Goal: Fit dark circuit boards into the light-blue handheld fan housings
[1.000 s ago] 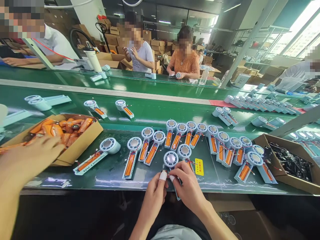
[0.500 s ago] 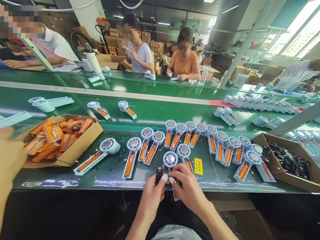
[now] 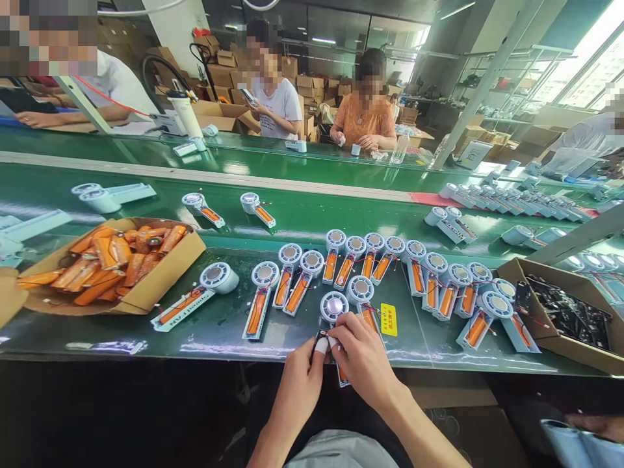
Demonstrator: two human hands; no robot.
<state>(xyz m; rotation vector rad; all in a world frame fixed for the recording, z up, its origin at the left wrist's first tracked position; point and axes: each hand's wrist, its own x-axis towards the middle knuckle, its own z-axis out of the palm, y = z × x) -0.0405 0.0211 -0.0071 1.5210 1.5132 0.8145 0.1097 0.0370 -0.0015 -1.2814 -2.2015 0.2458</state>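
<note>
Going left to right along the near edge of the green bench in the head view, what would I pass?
Box of orange batteries → lone fan half lying aslant → left hand → right hand → yellow label → box of black parts.

bench (image 3: pixel 219 335): glossy green | fan shell (image 3: pixel 334 307): smooth plastic | box (image 3: pixel 146 292): matt cardboard

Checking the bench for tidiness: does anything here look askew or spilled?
Mostly orderly. One fan body lies slanted apart from the neat row, and orange batteries stick out over the low edge of their cardboard box. Nothing looks damaged.
</note>
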